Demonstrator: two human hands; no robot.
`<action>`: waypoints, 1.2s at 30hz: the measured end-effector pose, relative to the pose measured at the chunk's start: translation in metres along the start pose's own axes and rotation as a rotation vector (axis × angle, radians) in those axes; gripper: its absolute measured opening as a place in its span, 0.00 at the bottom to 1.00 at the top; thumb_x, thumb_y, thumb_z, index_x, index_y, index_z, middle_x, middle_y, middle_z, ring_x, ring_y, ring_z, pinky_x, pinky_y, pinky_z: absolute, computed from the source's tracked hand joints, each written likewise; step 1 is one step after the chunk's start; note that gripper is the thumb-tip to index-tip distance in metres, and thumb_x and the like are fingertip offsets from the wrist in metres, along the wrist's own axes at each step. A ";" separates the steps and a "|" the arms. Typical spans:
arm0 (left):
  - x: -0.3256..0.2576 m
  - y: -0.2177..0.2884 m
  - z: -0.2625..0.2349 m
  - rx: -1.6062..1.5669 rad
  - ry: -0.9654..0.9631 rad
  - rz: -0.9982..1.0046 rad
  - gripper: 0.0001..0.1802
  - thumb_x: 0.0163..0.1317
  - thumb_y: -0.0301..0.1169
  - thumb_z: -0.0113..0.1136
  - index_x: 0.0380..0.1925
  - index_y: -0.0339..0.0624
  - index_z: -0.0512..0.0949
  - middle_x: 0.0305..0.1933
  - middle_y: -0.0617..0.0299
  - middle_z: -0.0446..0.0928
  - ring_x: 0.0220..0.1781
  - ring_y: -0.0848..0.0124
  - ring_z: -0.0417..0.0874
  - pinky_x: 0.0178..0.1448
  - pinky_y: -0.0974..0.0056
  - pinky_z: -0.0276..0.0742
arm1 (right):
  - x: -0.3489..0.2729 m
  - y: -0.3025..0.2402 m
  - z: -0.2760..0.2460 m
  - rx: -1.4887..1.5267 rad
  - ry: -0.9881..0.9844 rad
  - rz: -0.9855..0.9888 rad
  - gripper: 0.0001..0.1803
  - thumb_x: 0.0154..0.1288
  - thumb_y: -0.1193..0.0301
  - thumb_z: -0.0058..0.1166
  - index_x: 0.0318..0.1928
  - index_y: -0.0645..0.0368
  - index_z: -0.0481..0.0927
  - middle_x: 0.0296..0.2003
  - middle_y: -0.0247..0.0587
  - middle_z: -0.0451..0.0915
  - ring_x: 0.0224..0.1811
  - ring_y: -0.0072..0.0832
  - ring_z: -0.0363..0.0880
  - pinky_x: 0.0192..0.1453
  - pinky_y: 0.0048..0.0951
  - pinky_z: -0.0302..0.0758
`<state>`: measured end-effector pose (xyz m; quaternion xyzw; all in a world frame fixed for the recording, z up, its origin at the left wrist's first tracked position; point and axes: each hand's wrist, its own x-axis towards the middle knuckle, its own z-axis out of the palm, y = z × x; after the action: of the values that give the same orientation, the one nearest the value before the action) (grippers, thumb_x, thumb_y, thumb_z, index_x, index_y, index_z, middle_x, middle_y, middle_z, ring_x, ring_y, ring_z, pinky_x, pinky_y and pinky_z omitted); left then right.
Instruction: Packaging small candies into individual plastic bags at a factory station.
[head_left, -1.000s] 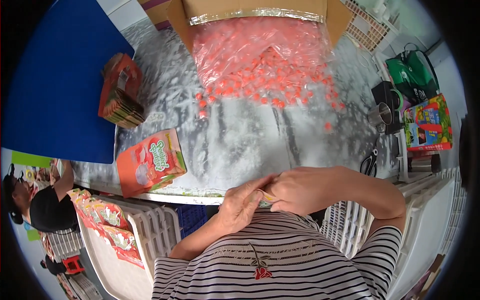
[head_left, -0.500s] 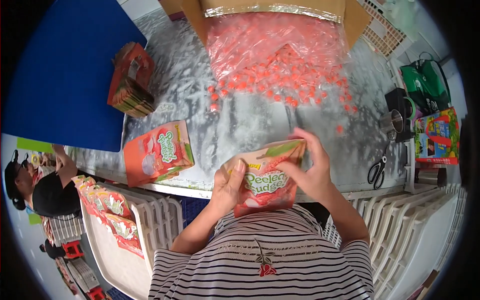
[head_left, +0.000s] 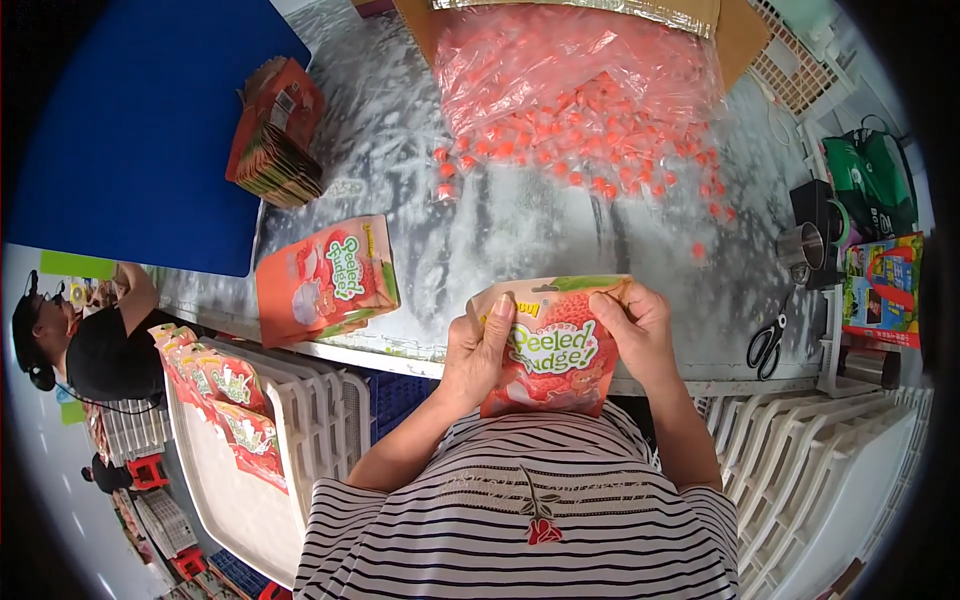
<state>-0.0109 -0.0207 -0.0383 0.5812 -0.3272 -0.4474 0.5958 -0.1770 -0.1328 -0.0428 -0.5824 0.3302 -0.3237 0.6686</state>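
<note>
A red and pink candy pouch (head_left: pixel 550 365) is held upright in front of my body, its printed face toward me. My left hand (head_left: pixel 480 345) grips its upper left edge, thumb on the front. At the upper right corner, my right hand (head_left: pixel 638 325) pinches the rim between thumb and fingers. Whether the pouch's top is sealed I cannot tell. Another such pouch (head_left: pixel 328 278) lies on the table to the left. Red wrapped candies (head_left: pixel 600 150) spill from a clear plastic liner in a cardboard box (head_left: pixel 745 45) at the far side.
A stack of pouches (head_left: pixel 275 135) stands beside a blue board (head_left: pixel 150 130). Black scissors (head_left: pixel 767 347) and a metal cup (head_left: pixel 800 247) are at the right. White trays (head_left: pixel 330 420) stand below the table edge, one bearing filled-looking pouches (head_left: pixel 235 400). Another person (head_left: pixel 110 345) is at far left.
My right hand has closed on the pouch's upper right corner, where its fingers were spread before. The pouch now sits straighter. The whole view has shifted slightly.
</note>
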 end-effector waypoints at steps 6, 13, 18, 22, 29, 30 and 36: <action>0.003 -0.003 -0.002 -0.063 -0.021 -0.044 0.19 0.74 0.38 0.49 0.50 0.32 0.77 0.41 0.62 0.82 0.42 0.80 0.78 0.45 0.72 0.76 | 0.001 0.008 0.004 0.152 -0.083 0.105 0.07 0.65 0.75 0.59 0.41 0.65 0.83 0.30 0.28 0.83 0.31 0.10 0.75 0.35 0.19 0.75; 0.003 0.002 0.008 -0.090 0.038 -0.103 0.12 0.64 0.24 0.62 0.47 0.32 0.80 0.40 0.61 0.83 0.39 0.80 0.80 0.42 0.72 0.78 | 0.001 0.011 0.003 0.054 -0.104 0.067 0.09 0.65 0.79 0.56 0.44 0.68 0.82 0.36 0.36 0.85 0.35 0.15 0.80 0.39 0.19 0.77; 0.006 -0.001 0.008 -0.158 0.052 -0.110 0.12 0.63 0.26 0.63 0.46 0.33 0.80 0.40 0.61 0.84 0.38 0.80 0.81 0.41 0.72 0.79 | 0.001 0.016 0.004 0.048 -0.063 0.061 0.08 0.66 0.79 0.55 0.44 0.68 0.82 0.36 0.36 0.84 0.35 0.16 0.80 0.39 0.20 0.78; 0.009 0.001 0.006 -0.135 0.030 -0.168 0.12 0.63 0.26 0.64 0.46 0.33 0.81 0.39 0.61 0.84 0.38 0.80 0.81 0.40 0.71 0.79 | 0.004 0.016 0.001 0.219 -0.079 0.170 0.10 0.64 0.80 0.56 0.45 0.68 0.81 0.37 0.38 0.84 0.36 0.19 0.82 0.40 0.21 0.79; 0.006 -0.007 0.007 -0.142 0.033 -0.075 0.12 0.65 0.29 0.63 0.45 0.33 0.80 0.38 0.62 0.84 0.36 0.81 0.80 0.38 0.71 0.77 | 0.006 0.010 0.005 0.261 -0.130 0.243 0.12 0.61 0.80 0.58 0.46 0.68 0.80 0.39 0.41 0.84 0.38 0.24 0.83 0.44 0.25 0.81; 0.005 -0.006 0.006 -0.082 0.026 -0.065 0.12 0.66 0.30 0.61 0.45 0.33 0.80 0.36 0.63 0.83 0.35 0.81 0.79 0.37 0.72 0.76 | 0.005 0.010 0.006 0.238 -0.106 0.249 0.12 0.61 0.80 0.58 0.46 0.68 0.80 0.39 0.41 0.84 0.39 0.24 0.84 0.44 0.25 0.81; 0.005 -0.016 0.000 0.022 0.068 0.013 0.14 0.71 0.34 0.55 0.43 0.33 0.81 0.29 0.68 0.80 0.28 0.85 0.73 0.30 0.76 0.70 | 0.002 0.011 0.002 0.233 -0.042 0.215 0.11 0.62 0.81 0.56 0.46 0.69 0.80 0.38 0.42 0.84 0.38 0.24 0.83 0.44 0.25 0.81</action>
<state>-0.0118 -0.0239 -0.0551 0.6004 -0.3155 -0.4199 0.6030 -0.1739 -0.1321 -0.0540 -0.4688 0.3366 -0.2741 0.7693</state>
